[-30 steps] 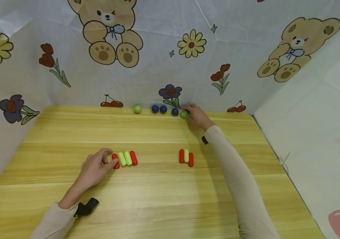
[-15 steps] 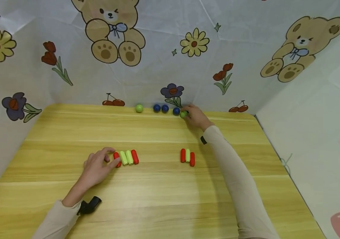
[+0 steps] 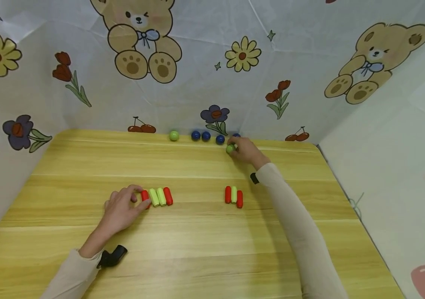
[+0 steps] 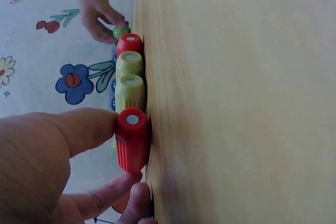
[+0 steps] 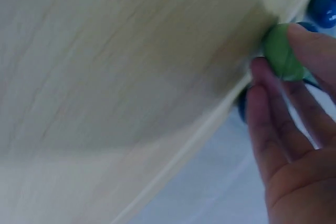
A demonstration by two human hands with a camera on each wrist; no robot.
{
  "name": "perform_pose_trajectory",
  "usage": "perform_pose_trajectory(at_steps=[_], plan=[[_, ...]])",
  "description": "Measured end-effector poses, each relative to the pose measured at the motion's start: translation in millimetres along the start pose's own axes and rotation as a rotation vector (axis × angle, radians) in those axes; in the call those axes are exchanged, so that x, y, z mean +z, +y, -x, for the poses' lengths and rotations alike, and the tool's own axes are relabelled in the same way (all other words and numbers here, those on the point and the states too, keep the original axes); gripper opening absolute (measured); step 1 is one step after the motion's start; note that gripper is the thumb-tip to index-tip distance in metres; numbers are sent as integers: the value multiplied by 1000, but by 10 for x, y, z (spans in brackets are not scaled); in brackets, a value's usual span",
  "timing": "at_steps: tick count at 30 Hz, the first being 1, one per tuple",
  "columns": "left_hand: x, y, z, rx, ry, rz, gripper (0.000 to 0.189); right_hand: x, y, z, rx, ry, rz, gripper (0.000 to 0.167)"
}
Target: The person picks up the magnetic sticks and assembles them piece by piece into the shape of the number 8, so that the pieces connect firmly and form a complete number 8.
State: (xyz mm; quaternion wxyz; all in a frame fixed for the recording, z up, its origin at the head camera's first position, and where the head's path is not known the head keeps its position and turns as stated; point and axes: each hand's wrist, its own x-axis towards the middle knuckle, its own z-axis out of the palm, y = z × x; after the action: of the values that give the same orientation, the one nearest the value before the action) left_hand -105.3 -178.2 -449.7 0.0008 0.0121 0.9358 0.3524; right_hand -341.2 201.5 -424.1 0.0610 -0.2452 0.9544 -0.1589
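Observation:
My left hand (image 3: 122,209) holds the leftmost red ribbed stick (image 4: 133,148) between thumb and fingers. That stick lies on the wooden table with its round silvery end showing in the left wrist view. Two yellow-green sticks (image 3: 157,197) and another red stick (image 3: 168,196) lie beside it in a row. At the table's back edge, my right hand (image 3: 247,151) pinches a green ball (image 5: 282,53) between thumb and fingers. A blue ball (image 3: 236,135) shows partly behind that hand, and another blue ball (image 3: 220,139) is just to its left.
Two more blue balls (image 3: 201,136) and a second green ball (image 3: 174,135) stand along the back edge. Right of centre lie two red sticks (image 3: 240,199) with a yellow-green stick (image 3: 234,194) between them. A patterned sheet (image 3: 190,91) rises behind the wooden table (image 3: 197,249).
My right hand has drawn the green ball slightly toward me from the back edge, uncovering the blue ball behind it. My left hand has stayed at the red stick.

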Motion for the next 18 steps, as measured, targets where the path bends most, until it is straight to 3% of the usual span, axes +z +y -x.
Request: perform_pose_trajectory(at_steps=[11,18], plan=[[-82,-19,-27,36,-12,36,36,-8,-211,333,38,-17,-49,30],[-170,-42,-42,13,-67,99,34,50,-256,504,31,-6,-76,31]])
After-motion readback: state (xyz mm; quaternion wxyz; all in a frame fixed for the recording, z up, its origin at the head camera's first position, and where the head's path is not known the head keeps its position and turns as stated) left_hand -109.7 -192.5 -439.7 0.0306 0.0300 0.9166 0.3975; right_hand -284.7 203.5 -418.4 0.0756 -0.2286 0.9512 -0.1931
